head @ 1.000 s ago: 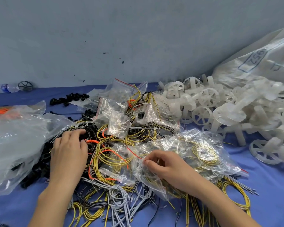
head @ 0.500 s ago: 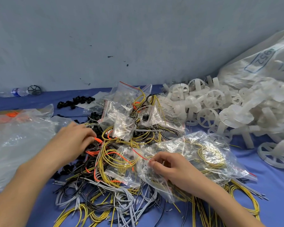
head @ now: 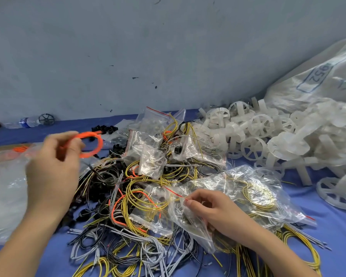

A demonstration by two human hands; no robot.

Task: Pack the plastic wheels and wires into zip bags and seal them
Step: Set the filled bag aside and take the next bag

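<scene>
Badly blurred left hand [head: 52,170], orange coil [head: 100,143]

The left hand [head: 50,172] has risen off the wire pile [head: 128,196], lifting an orange wire coil [head: 88,144] in its grip.

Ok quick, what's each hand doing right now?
Left hand: holding a loop of orange wire, lifted up.
Right hand: pinching the edge of a zip bag with yellow wires inside.
</scene>
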